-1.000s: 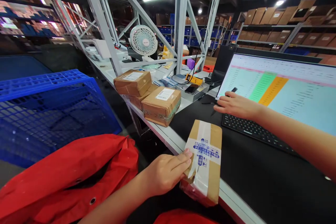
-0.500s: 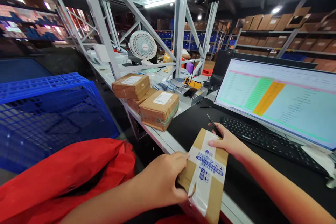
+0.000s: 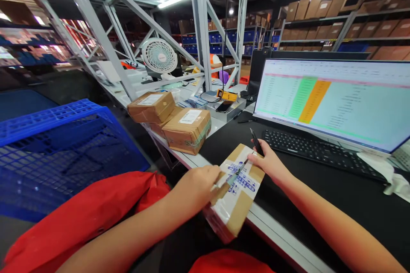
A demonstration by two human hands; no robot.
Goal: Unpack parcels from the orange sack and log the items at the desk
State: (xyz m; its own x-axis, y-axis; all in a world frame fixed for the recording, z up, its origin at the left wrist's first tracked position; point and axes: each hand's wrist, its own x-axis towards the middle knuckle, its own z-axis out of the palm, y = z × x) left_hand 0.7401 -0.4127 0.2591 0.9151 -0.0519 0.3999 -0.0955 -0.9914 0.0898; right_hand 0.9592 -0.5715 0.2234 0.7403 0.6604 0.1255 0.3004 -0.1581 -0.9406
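Note:
A small brown cardboard box (image 3: 241, 211), sealed with white tape printed in blue, lies tilted at the desk's front edge. My left hand (image 3: 200, 187) is closed on the flap edge at its left side. A narrow gap shows along the top seam, and the tape is creased there. What lies inside the box is hidden. My right hand (image 3: 270, 162) holds a slim black utility knife (image 3: 257, 143), its tip pointing up and away from the box. The thumb of that hand rests on the box's far right corner.
Several taped cartons (image 3: 187, 130) stand at the desk's left edge. A keyboard (image 3: 297, 145) and a monitor (image 3: 320, 102) are at the right. Behind are a phone (image 3: 224, 106) and a white fan (image 3: 159, 55). A blue plastic crate (image 3: 73, 149) stands at the left, near red cloth (image 3: 96, 213).
The left hand has pulled at the flap, and a gap has opened along the taped seam. The box has shifted slightly in the hands. The view has moved a little.

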